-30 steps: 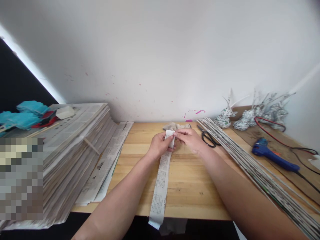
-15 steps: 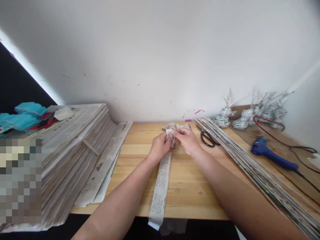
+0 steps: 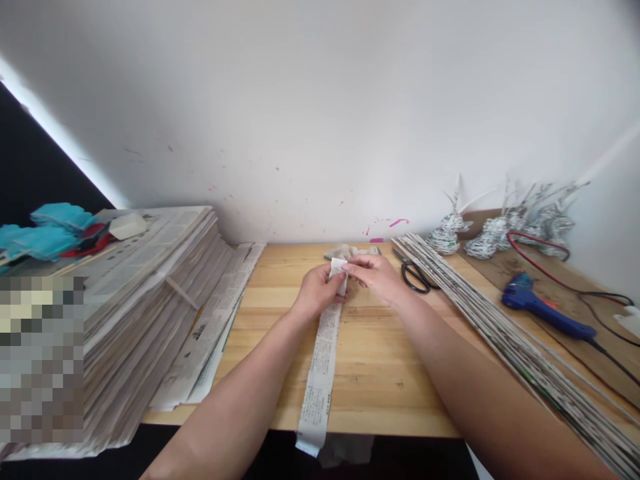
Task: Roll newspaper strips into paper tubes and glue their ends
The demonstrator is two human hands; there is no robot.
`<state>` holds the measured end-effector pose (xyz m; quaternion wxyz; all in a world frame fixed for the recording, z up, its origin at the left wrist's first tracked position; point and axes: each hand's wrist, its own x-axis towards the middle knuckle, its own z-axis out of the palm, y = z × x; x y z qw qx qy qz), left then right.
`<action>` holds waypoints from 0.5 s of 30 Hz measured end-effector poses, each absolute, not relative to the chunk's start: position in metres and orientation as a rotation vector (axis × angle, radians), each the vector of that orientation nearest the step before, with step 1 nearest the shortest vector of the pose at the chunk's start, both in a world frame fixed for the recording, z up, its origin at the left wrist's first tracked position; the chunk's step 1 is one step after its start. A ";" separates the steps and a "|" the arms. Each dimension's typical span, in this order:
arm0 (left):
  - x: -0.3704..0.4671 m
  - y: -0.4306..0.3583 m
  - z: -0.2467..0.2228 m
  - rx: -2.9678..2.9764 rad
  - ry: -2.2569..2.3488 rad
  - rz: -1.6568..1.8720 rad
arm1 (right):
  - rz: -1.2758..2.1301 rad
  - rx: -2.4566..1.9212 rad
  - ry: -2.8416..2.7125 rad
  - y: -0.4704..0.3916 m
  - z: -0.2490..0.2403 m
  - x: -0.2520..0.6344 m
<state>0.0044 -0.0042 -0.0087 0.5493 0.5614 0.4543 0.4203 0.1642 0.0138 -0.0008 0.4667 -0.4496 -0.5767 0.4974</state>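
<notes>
Newsprint strip [image 3: 324,363], one end overhanging the wooden table's [image 3: 395,373] near edge; your left hand [image 3: 317,291] pinches it near its far end, your right hand [image 3: 376,277] its corner. Most looks flat, unworked (paper sticks [image 3: 480,313], seemingly finished, lie toward the right edge).
</notes>
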 end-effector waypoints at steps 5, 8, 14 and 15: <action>0.004 -0.003 -0.013 1.368 1.064 0.978 | 1.235 -1.095 -1.393 0.013 -0.001 0.162; 0.004 -0.002 -0.013 1.372 1.078 0.969 | 1.320 -1.050 -1.350 0.014 -0.001 0.162; 0.007 -0.005 -0.013 1.408 1.133 0.992 | 1.316 -1.115 -1.219 0.013 -0.004 0.157; 0.007 -0.006 -0.013 1.425 1.144 0.999 | 1.306 -1.136 -1.190 0.013 -0.004 0.156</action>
